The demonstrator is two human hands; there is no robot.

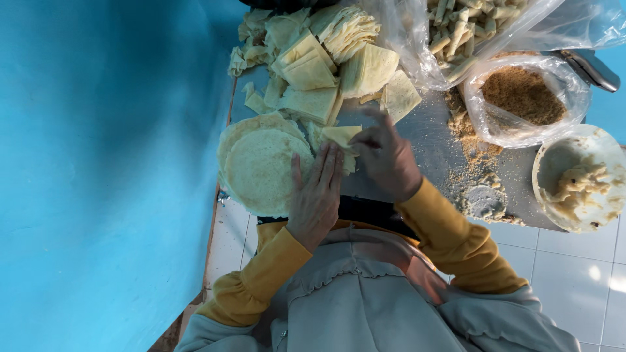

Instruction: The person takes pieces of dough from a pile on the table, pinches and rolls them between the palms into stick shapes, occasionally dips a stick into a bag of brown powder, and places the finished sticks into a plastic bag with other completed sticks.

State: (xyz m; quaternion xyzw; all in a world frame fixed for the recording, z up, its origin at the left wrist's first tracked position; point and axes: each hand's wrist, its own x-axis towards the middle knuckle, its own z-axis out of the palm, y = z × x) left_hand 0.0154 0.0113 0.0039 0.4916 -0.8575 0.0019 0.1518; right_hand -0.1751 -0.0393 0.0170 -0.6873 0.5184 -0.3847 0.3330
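My left hand [316,195] lies flat with its fingers spread beside a stack of round pale wrappers [261,166], its fingertips touching a folded wrapper piece [341,136]. My right hand [386,156] pinches that same folded piece from the right. Both hands work over a metal table [430,140]. Yellow sleeves cover both wrists.
Folded pale wrappers [313,68] are heaped at the far side. A clear bag of rolled sticks [456,29], a bag of brown crumbs [521,98] and a white bowl of paste [577,179] stand at the right. Crumbs [479,169] are scattered on the table. A blue wall is at the left.
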